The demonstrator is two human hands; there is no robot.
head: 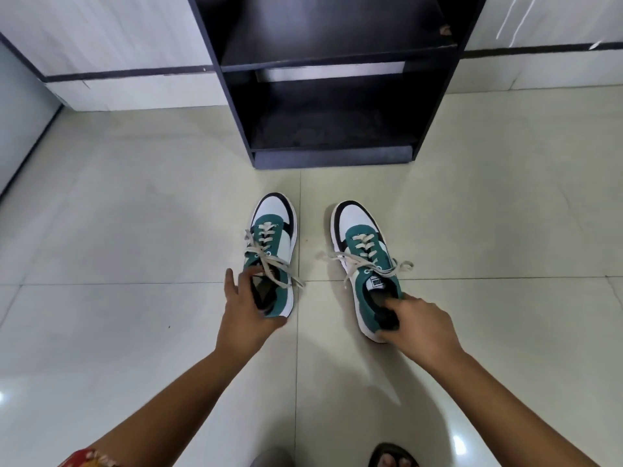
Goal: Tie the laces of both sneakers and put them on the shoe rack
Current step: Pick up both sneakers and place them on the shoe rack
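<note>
— Any writing to read?

— One small white tongue label with dark block letters on the right green, white and black lace-up sneaker [365, 264] — too small to make out. The left green, white and black lace-up sneaker [273, 254] shows no label; its tongue is hidden under the laces.

— Materials?

— Both have matte teal panels round the eyelets and collar, smooth white toe caps edged in black, thick white soles and flat cream laces [369, 264] tied in loose bows with ends trailing to the sides.

— And the hands?

— The left hand [244, 308] is curled round the left sneaker's heel collar, thumb behind the heel, fingers at the opening. The right hand [421, 326] grips the right sneaker's heel, a finger poked into its dark opening.

— Where do the shoes sit?

— Side by side, slightly apart, toes pointing at the black laminate open-shelved shoe rack [332, 96] just beyond them. Below is a glossy pale floor of large tiles [135, 230] with thin grout lines; behind the rack, whitish wood-grain wall panels [108, 45] with a dark stripe.
</note>
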